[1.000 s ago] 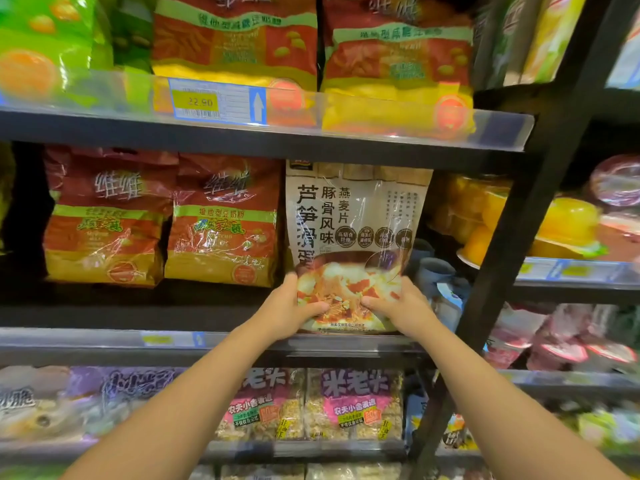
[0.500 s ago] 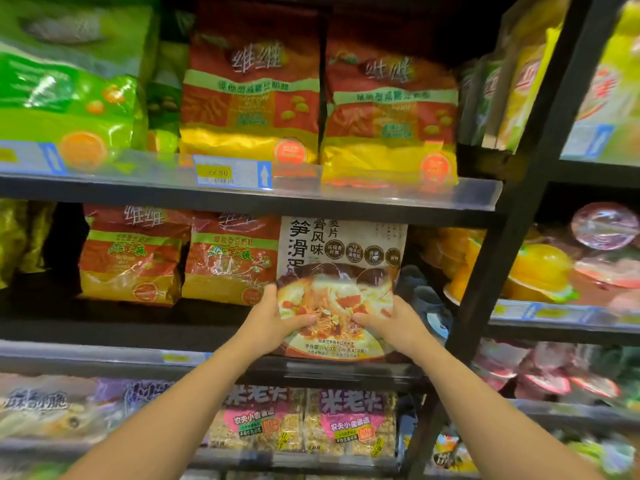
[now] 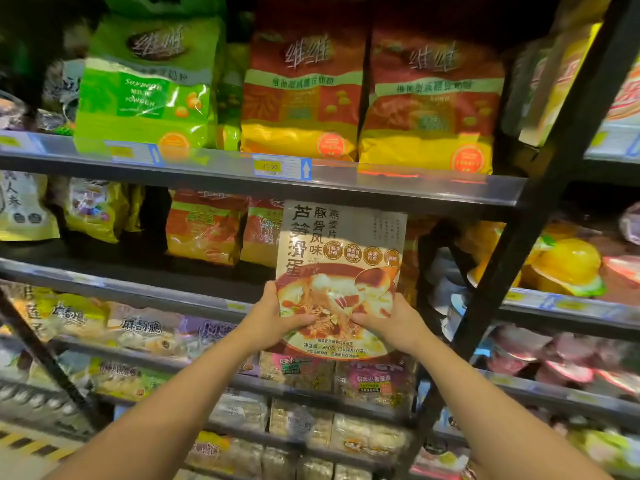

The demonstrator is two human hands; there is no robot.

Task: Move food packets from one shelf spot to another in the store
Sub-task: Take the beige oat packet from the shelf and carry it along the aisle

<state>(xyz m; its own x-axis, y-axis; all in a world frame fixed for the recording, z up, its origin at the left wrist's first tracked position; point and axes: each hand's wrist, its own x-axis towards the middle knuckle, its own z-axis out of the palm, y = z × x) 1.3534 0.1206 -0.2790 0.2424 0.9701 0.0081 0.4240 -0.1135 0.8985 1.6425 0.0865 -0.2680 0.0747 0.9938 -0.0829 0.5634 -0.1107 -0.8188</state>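
A beige food packet [image 3: 341, 258] with black Chinese lettering and a picture of a noodle bowl is held upright in front of the shelves. My left hand [image 3: 273, 320] grips its lower left edge, thumb on the front. My right hand [image 3: 389, 322] grips its lower right edge the same way. The packet's top reaches the rail of the upper shelf [image 3: 398, 188]. Its bottom hangs in front of the lower shelf rail [image 3: 138, 294].
Red-and-yellow bags [image 3: 429, 98] and a green bag [image 3: 145, 88] stand on the upper shelf. More red bags [image 3: 206, 226] sit on the middle shelf left of the packet. A black upright post [image 3: 519, 244] rises at the right, with yellow tubs [image 3: 564, 265] beyond it. Snack packs fill the lower shelves.
Both hands have drawn the packet out from the middle shelf and toward me. The view has tilted upward, showing more of the upper shelf.
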